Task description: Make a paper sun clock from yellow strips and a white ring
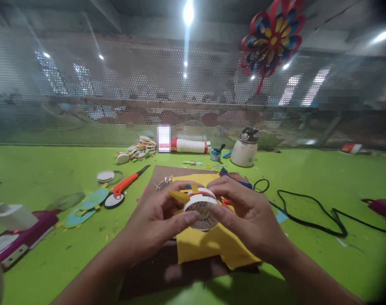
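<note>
Between my two hands is a small round white paper craft piece (201,212), its patterned flat face turned toward me and a red band round its side. Yellow pointed paper tabs (179,196) stick out from its left edge. My left hand (162,209) grips it from the left, thumb on the lower face. From the right, my right hand (240,207) has its thumb against the rim and its fingers bent over the top. Below lies yellow paper or felt (208,248) on a dark brown board (148,271). The fingertips behind the piece are partly hidden.
Orange-handled scissors (126,185) and light-blue paper discs (93,199) lie left. A purple power strip (27,237) is nearer. Finished-looking round pieces (138,150), a blue jar (215,154) and a white container (244,148) stand behind. A black cord (310,226) loops right.
</note>
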The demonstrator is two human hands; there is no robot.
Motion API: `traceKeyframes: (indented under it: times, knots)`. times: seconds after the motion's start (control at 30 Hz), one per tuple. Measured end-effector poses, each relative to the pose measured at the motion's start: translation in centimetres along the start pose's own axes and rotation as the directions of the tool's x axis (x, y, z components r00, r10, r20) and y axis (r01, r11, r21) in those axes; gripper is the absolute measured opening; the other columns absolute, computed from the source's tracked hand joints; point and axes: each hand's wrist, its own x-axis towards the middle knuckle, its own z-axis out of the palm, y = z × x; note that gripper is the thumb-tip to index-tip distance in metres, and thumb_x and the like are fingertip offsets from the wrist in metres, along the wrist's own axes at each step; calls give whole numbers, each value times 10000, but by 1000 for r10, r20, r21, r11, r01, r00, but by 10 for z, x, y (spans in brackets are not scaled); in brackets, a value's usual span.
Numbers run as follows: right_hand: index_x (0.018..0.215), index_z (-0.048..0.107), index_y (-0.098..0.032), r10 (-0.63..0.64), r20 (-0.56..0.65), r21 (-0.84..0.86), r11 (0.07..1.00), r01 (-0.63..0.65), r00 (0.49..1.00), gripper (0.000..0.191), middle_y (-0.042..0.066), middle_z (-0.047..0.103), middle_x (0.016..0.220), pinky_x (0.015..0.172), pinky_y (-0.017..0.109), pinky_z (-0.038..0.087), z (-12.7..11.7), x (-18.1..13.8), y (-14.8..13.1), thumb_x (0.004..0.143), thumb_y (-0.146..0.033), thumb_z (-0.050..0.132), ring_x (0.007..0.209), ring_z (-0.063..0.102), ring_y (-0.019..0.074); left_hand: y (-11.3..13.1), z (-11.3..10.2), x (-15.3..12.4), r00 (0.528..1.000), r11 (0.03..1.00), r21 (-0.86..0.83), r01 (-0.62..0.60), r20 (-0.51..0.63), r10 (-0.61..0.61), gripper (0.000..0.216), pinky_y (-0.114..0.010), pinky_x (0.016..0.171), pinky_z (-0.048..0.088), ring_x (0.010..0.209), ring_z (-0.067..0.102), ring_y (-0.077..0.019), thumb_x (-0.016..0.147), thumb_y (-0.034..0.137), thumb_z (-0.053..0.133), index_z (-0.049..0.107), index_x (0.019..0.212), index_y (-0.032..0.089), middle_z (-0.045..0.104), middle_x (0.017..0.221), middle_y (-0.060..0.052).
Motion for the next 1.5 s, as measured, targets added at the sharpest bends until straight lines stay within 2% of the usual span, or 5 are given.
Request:
traceKeyframes:
  times: [0.23,0.73,0.97,1.33,1.5]
  knots:
    - [943,639,-161,-61,-87,122,990,72,994,128,72,597,918,731,355,490,3,-4,-4,821,-186,609,852,569,182,8,4,-2,1000,999,35,-24,14,24,318,-227,815,490,927,624,-142,820,146,593,604,1102,293,653,1059,-14]
    - [931,637,-143,-205,-151,6,978,208,967,162,69,623,857,724,340,500,2,0,-7,779,-195,659,814,580,173,7,1,-1,993,975,223,0,-113,26,307,-286,794,504,887,648,-207,777,201,643,639,1083,215,691,1016,-74]
    - [1046,598,-141,-48,-9,-31,998,48,999,286,71,614,972,774,317,494,-3,1,-10,781,-228,660,878,569,165,2,-3,4,978,999,40,-14,-209,22,208,-307,809,490,920,623,-214,762,260,667,691,963,208,683,989,-63]
    - [948,620,-163,-95,-76,-71,993,89,993,179,25,624,839,670,274,494,-2,0,-14,771,-151,644,753,570,135,-5,-8,1,977,999,-45,-24,-211,14,221,-297,807,496,923,621,-197,750,236,685,690,971,240,683,978,-43]
    - [945,648,-164,-25,-67,30,999,27,997,173,41,649,870,698,288,512,-2,0,-14,772,-162,650,774,600,143,-5,-5,2,966,999,-52,7,-257,-20,165,-306,783,507,916,628,-209,732,271,701,699,890,225,693,974,-45]
